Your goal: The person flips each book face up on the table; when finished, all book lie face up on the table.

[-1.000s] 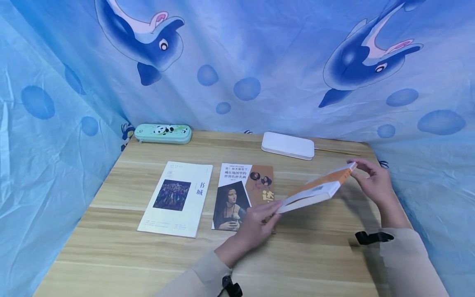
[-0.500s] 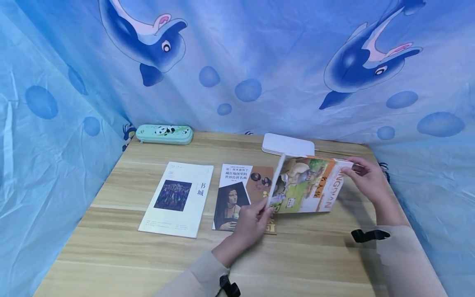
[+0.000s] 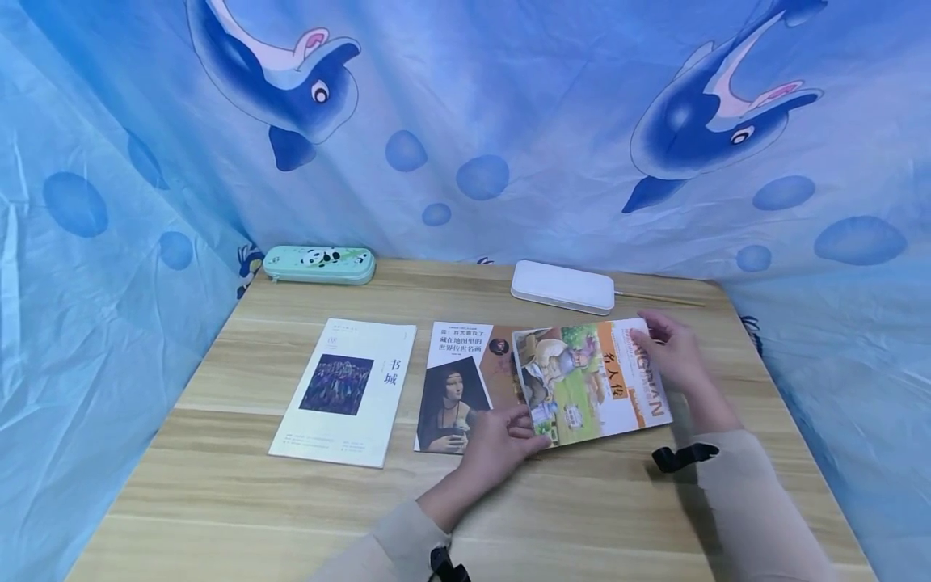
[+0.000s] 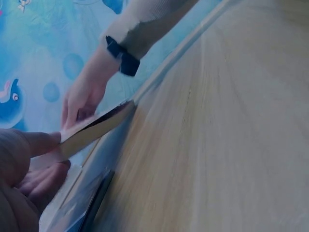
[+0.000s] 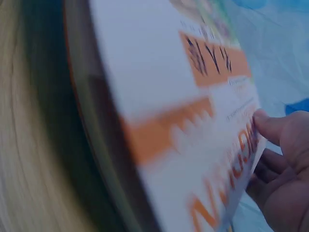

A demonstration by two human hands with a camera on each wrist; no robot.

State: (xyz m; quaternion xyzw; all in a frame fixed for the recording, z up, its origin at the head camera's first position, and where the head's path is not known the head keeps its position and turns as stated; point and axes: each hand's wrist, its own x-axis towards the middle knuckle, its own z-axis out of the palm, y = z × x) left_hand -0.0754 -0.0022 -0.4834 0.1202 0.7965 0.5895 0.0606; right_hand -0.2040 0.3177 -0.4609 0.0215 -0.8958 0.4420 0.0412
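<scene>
Both hands hold a paperback book turned sideways, its colourful cover with an orange title band facing up. My left hand pinches its near left corner. In the left wrist view, the thumb lies on top of the book and fingers are underneath, with the book raised off the wood. My right hand grips the right edge; the right wrist view shows that thumb on the cover. Under and left of it lies a brown-and-white book with a portrait, partly hidden by the held book and left hand.
A white magazine lies farther left on the wooden table. At the back are a mint panda pencil case, a white flat case and a thin stick. A blue dolphin-print curtain surrounds the table's back and sides.
The held book has turned from a steep tilt to cover up, and swung so its right end is nearer. The right hand has shifted left; the left hand has stayed near the same place.
</scene>
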